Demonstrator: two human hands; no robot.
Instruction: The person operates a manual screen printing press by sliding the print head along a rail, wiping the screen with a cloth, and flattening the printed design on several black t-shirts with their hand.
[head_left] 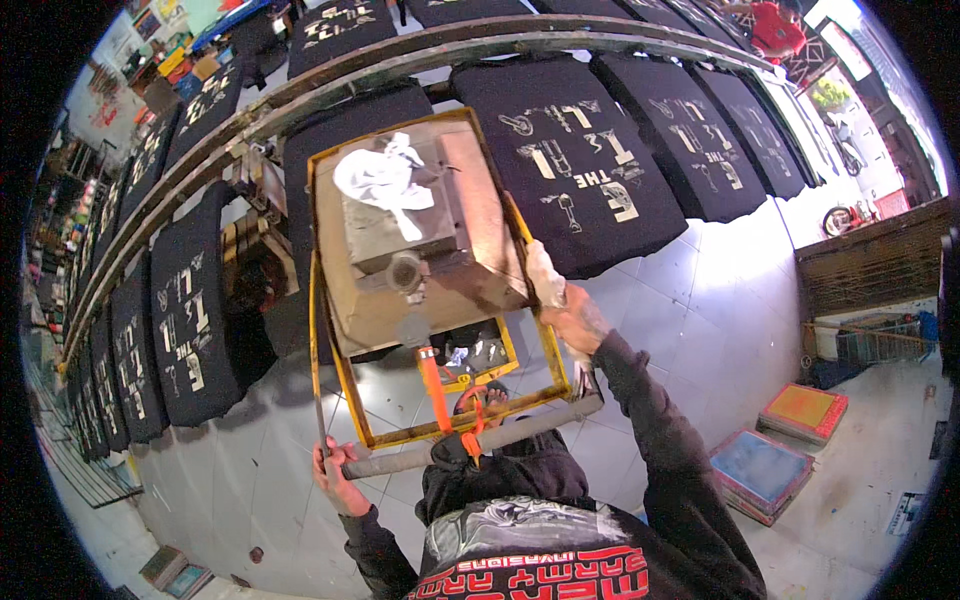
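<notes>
A wheeled-looking yellow metal frame [362, 405] carries a boxy heater [480, 220], with a crumpled white cloth [385, 175] on top and a grey handlebar [395, 463] across its near end. My left hand [338, 478] is closed around the bar's left end, by a thin upright rod. My right hand [575, 315] is closed on a whitish wrapped part [546, 268] of the frame's right side. An orange tube [433, 390] runs down the middle to the bar, where a black attachment partly hides it.
Racks [205, 135] of black printed T-shirts [560, 150] run along both sides ahead. Bundled wood [255, 250] sits in a gap. Stacked coloured screens [760, 470] lie at right, beside a wire trolley [870, 345]. A person in red [775, 35] is at the far right.
</notes>
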